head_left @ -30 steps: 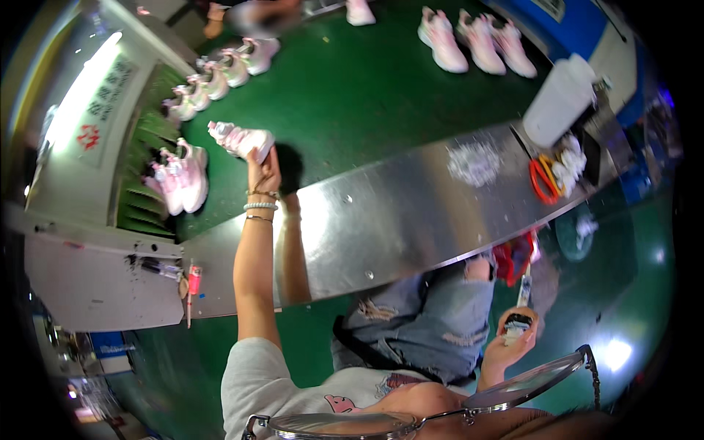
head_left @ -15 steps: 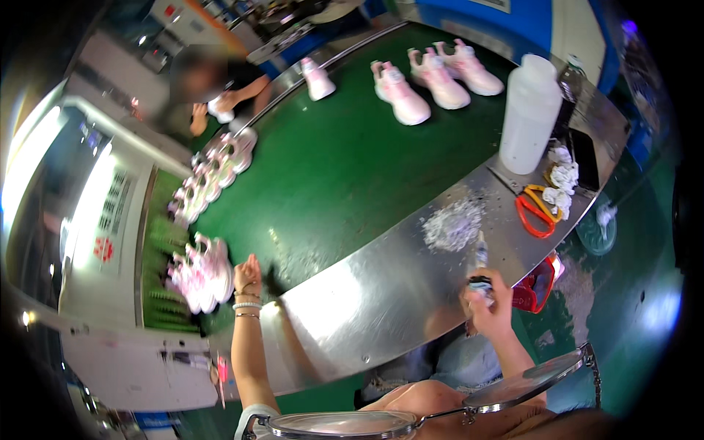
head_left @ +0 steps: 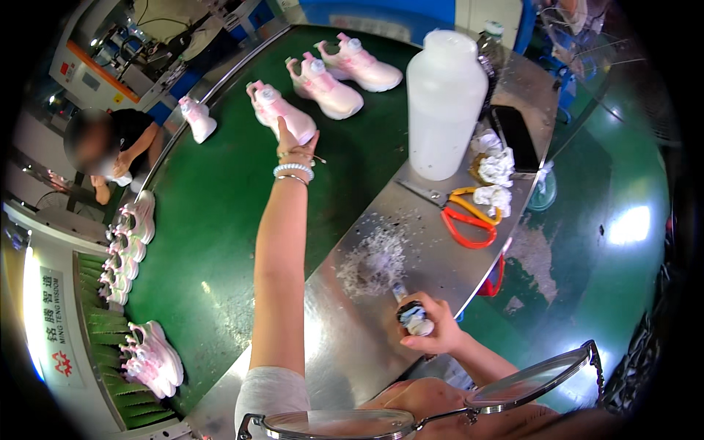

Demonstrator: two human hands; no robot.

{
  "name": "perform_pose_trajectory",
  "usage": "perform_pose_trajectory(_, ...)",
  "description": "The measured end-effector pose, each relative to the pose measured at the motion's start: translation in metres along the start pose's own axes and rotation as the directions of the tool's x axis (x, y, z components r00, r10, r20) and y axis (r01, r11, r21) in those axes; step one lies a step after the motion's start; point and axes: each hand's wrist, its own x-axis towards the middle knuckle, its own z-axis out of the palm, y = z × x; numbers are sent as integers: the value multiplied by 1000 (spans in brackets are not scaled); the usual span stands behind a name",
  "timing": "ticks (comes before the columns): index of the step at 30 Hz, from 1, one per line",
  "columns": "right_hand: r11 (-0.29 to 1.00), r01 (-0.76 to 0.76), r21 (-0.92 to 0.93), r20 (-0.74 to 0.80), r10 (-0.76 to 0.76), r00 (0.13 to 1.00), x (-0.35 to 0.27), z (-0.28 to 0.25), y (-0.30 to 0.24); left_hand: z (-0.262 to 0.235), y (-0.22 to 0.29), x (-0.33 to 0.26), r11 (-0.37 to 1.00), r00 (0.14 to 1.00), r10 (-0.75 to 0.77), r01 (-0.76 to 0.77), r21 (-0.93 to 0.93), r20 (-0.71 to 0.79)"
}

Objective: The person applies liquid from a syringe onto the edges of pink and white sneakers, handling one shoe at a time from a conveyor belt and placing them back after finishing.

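Note:
My left hand [head_left: 296,147], with bracelets at the wrist, reaches across the green table to a pink sneaker [head_left: 273,110]. Its thumb and fingers lie on either side of the toe. Two more pink sneakers [head_left: 326,92] stand just beyond, to the right. In my right hand [head_left: 438,328], at the near metal edge, is a slim tool [head_left: 413,317] with a dark and white wrapped handle; its exact kind is unclear. The tool's narrow end points at a pile of pale shavings [head_left: 374,262] on the metal.
Scissors [head_left: 469,216] with orange and red handles lie beside crumpled white paper [head_left: 495,172]. A white bottle [head_left: 446,110], a dark bottle and a phone [head_left: 515,139] stand or lie there. More sneakers [head_left: 150,359] line the left side; another person [head_left: 132,147] works at the far left.
My left hand has gone from near the sneakers at the left to the toe of a far sneaker. The view has turned right. My right hand keeps the tool by the shavings.

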Motion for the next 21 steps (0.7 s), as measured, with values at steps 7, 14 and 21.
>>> perform_pose_trajectory(7,990,-70,-120,-21,68,997,-2,3,1,-133,47,-89,880,964,26,-148,452,265)
perform_pose_trajectory(14,996,55,-76,-77,-61,995,-5,12,-7,-296,102,-397,874,998,-40,17,485,37)
perform_pose_trajectory(21,985,-46,-163,-62,37,997,-1,25,-21,-356,125,-438,772,913,354,-164,614,-201)
